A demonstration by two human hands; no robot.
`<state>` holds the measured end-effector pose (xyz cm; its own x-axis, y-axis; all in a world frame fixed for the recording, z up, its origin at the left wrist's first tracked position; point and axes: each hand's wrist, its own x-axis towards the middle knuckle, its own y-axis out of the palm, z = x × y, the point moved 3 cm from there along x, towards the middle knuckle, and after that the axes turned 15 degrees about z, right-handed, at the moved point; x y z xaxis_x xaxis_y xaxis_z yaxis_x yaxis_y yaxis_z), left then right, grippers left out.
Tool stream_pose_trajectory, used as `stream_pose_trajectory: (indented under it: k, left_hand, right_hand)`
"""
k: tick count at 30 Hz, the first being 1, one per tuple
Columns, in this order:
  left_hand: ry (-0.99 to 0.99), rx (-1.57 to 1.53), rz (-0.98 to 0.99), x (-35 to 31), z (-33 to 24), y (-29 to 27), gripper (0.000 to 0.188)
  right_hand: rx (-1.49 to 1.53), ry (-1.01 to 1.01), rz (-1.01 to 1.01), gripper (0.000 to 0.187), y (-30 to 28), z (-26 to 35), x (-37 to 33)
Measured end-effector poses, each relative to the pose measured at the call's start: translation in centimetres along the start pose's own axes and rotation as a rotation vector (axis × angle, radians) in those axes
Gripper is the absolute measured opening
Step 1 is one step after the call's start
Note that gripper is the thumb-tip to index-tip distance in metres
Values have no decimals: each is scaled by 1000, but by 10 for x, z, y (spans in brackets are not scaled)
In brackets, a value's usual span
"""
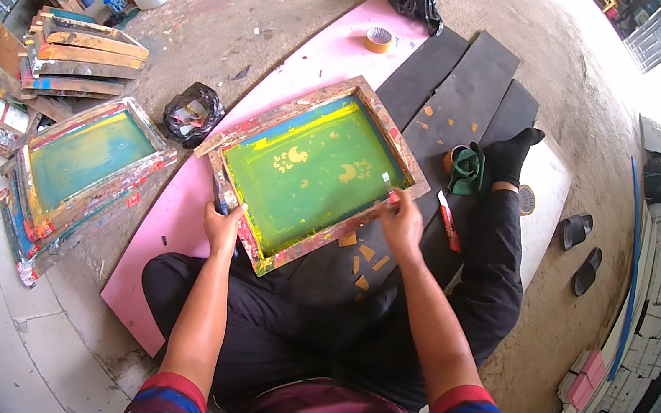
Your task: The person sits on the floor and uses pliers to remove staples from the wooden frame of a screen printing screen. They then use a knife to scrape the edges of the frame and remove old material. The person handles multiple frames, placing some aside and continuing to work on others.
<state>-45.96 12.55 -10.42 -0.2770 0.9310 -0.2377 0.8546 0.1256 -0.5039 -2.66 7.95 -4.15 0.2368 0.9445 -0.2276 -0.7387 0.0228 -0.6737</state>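
Note:
A wooden silk-screen frame point(318, 234) with green-yellow mesh point(307, 191) rests tilted above my lap. Pale bird and dotted shapes show in the mesh. My left hand point(222, 228) is closed on the frame's near left side; a slim dark tool point(219, 191) sticks up beside those fingers, its kind unclear. At the right side, my right hand point(401, 225) pinches a small tool point(389, 184) with a pale flat tip and some red, held over the frame's corner. A red-and-white cutter point(448, 221) lies right of that hand.
Beneath me are a pink board point(280, 81) and black panels point(471, 78), with tape scraps point(366, 252) and a tape roll point(377, 40). Left are another screen point(92, 160), stacked frames point(85, 58) and a black bag point(193, 113). Sandals point(575, 231) lie right; green cloth point(467, 171) is near my foot.

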Motion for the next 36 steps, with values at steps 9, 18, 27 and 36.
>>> stream_pose_trajectory:
  k: [9, 18, 27, 36]
  left_hand:
    - [10, 112, -14, -12, -23, 1, 50]
    - [81, 130, 43, 9, -59, -11, 45]
    - [214, 304, 253, 95, -78, -12, 44]
    - [213, 331, 277, 117, -82, -10, 42]
  right_hand:
    - [-156, 168, -127, 62, -42, -49, 54]
    - [2, 273, -60, 70, -55, -74, 29]
    - [-128, 150, -16, 57, -53, -71, 1]
    - [-234, 283, 114, 69, -42, -26, 11]
